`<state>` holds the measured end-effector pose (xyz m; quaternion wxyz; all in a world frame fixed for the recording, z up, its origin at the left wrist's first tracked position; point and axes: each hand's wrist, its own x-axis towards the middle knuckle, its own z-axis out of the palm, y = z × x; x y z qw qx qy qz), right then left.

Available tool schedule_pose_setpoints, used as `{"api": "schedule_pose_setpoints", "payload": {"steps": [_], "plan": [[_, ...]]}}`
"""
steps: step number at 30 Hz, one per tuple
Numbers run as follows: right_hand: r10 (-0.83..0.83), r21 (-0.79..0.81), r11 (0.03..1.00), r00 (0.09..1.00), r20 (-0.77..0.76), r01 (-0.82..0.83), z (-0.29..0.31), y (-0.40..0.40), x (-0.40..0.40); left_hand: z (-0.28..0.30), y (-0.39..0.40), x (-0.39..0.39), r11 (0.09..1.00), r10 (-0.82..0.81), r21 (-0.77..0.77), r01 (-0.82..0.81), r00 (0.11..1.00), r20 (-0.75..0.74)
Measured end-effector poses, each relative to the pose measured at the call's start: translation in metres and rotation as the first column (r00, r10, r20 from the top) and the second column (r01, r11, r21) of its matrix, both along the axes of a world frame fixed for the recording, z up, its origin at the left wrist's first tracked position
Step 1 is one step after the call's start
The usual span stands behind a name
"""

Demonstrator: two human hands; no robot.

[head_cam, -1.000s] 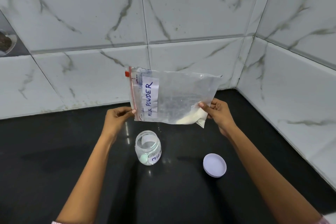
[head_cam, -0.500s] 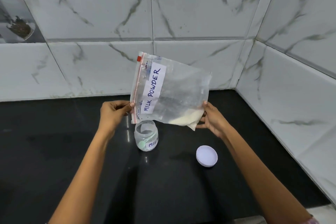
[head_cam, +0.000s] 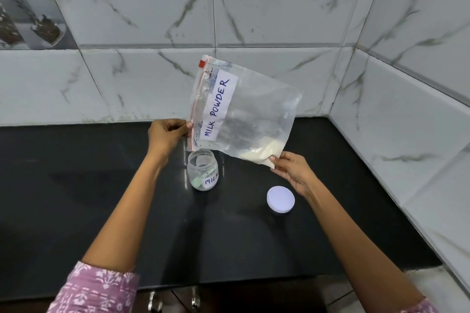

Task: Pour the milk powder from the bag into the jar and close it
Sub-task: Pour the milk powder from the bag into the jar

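A clear zip bag (head_cam: 256, 112) labelled MILK POWDER hangs tilted above the counter, with white powder (head_cam: 264, 152) gathered in its lower right corner. My left hand (head_cam: 166, 136) pinches the bag's red zip edge at the lower left. My right hand (head_cam: 292, 173) pinches the bottom right corner under the powder. Just below the zip end stands a small clear jar (head_cam: 202, 170), uncovered, with a label and a pale green scoop inside. Its white lid (head_cam: 280, 199) lies flat on the counter to the right.
The black counter (head_cam: 76, 198) runs to marble-tiled walls behind and on the right, meeting in a corner (head_cam: 330, 109). Drawer handles (head_cam: 173, 300) show below the counter's front edge.
The bag has tipped further, its zip end swinging down toward the jar's mouth while the right hand's corner dropped lower. The powder stays in the bottom corner.
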<state>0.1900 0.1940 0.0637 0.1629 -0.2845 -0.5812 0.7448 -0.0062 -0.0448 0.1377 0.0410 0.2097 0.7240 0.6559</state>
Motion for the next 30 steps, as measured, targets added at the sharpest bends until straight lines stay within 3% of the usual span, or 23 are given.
{"api": "schedule_pose_setpoints", "payload": {"steps": [4, 7, 12, 18, 25, 30], "plan": [[0.034, 0.012, 0.999, 0.994, -0.107, -0.033, 0.013, 0.0, -0.002, -0.017, -0.014, -0.01, 0.998, 0.029, -0.064, -0.028, 1.0, 0.011], [-0.01, 0.121, 0.992, 0.987, -0.158, 0.029, 0.023, 0.003, -0.002, -0.032, -0.019, -0.016, 0.997, 0.025, -0.07, -0.022, 0.999, 0.037], [-0.027, 0.288, 0.955, 0.988, -0.153, 0.071, 0.037, 0.005, -0.007, -0.05, -0.018, -0.018, 0.997, 0.019, -0.073, -0.013, 0.997, 0.073], [0.012, 0.347, 0.938, 0.993, -0.12, 0.03, 0.051, 0.004, -0.014, -0.057, -0.011, -0.018, 0.999, -0.001, -0.032, 0.005, 0.994, 0.114], [-0.083, 0.443, 0.885, 0.985, -0.148, 0.142, 0.07, 0.0, -0.026, -0.061, -0.008, -0.023, 0.999, -0.038, 0.012, 0.037, 0.988, 0.153], [-0.079, 0.494, 0.855, 0.982, -0.17, 0.154, 0.087, -0.001, -0.031, -0.065, -0.008, -0.025, 0.996, -0.05, -0.065, 0.059, 0.989, 0.138]]}}
